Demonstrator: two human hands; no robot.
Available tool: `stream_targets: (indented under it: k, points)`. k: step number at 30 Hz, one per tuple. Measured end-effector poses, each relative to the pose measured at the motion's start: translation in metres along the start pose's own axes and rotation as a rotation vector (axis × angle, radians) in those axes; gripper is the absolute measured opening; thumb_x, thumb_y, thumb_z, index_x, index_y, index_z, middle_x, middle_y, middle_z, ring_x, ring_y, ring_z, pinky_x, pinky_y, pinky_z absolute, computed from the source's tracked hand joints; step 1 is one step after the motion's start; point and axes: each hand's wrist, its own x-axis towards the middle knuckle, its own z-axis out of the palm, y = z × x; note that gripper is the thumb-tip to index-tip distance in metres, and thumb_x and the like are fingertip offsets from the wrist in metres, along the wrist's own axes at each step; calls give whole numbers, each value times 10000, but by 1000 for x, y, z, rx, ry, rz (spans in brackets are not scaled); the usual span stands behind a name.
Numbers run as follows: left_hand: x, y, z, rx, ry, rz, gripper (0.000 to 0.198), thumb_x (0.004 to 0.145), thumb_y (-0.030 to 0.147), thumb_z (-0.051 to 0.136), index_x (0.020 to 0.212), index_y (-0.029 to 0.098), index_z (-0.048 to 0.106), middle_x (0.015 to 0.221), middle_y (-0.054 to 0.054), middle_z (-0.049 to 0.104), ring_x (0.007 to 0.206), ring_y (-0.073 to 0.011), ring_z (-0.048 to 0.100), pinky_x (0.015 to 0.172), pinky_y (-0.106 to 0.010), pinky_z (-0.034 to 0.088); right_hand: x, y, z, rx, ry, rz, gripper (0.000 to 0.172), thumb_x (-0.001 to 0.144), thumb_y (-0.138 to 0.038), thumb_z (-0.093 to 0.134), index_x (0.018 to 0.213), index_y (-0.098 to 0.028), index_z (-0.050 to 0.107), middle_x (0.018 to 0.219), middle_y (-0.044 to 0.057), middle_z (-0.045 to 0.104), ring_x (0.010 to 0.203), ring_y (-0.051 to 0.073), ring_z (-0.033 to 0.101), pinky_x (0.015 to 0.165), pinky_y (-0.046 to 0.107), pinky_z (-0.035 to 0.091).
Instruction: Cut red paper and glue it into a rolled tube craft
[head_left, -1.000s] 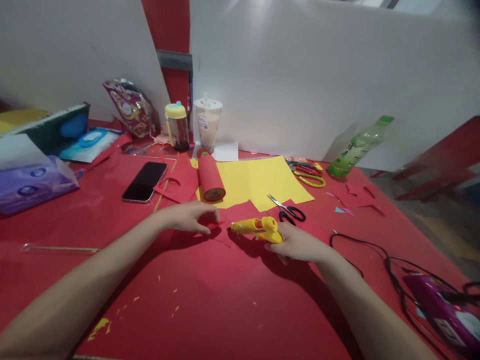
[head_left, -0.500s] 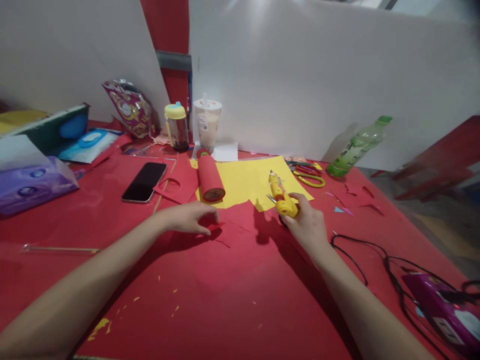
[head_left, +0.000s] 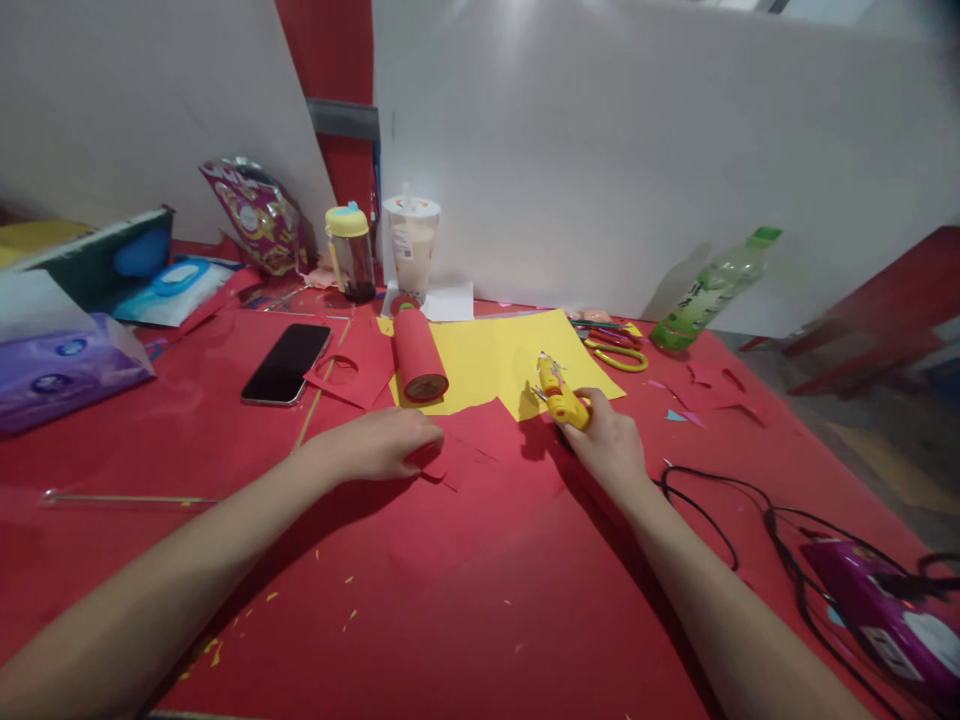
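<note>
My right hand [head_left: 607, 445] is closed around a yellow glue gun [head_left: 559, 392], whose nozzle points away from me over the yellow paper sheet [head_left: 502, 360]. A black cable [head_left: 720, 520] trails from it to the right. My left hand [head_left: 382, 445] lies curled on the red table covering, its fingertips pinching a small red paper piece [head_left: 439, 462]. Just beyond my left hand a red paper roll [head_left: 418, 355] lies on its side.
A phone [head_left: 285, 363] lies at mid left, with tissue packs [head_left: 60, 365] farther left. A small bottle [head_left: 349, 250], a drink cup [head_left: 411, 245] and a snack bag [head_left: 259, 215] stand at the back. Yellow-handled scissors [head_left: 619, 355] and a tilted green bottle [head_left: 709, 290] are at right. A purple device [head_left: 885, 610] sits near right.
My right hand swung the glue gun from pointing left near the paper piece to pointing away, then lowered it toward the yellow sheet. My left hand closed a little on the red piece.
</note>
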Motion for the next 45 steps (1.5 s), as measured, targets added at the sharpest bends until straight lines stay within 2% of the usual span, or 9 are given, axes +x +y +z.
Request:
stream_targets:
  k: [12,19,31,39,45]
  points:
    - [1,0,0,87,-17,23,119,738,174,457,831,189,531,832,-45,558,732,-163,505,615,-255,366,-1,-1,0,4,-23,-7,363,755,-361,513,1072,-185,489,763,95,666,716,252,606,498,247,309]
    - [1,10,-5,101,-8,110,212,819,190,397,888,208,596,913,-52,555,797,-156,522,678,-250,380,-2,-2,-2,1,-29,-5,377,754,-378,509,1076,-183,491,749,98,662,703,257,606,491,250,310]
    - [1,14,-4,117,-26,69,185,797,196,467,896,217,621,909,-59,529,849,-180,500,764,-301,364,-2,-2,-1,25,-28,-14,360,754,-375,511,1061,-187,499,770,90,667,700,244,606,484,244,302]
    - [-1,18,-7,140,-59,67,186,784,185,469,881,213,625,890,-61,545,858,-193,504,740,-303,335,-2,0,0,24,-16,-16,366,750,-361,508,1072,-188,492,761,95,662,698,254,602,487,246,299]
    - [-4,21,-7,118,-84,61,216,795,185,447,897,238,629,846,-39,598,804,-170,530,726,-293,313,-1,-1,0,22,-15,-28,355,750,-345,508,1065,-180,497,739,87,661,682,246,600,495,248,308]
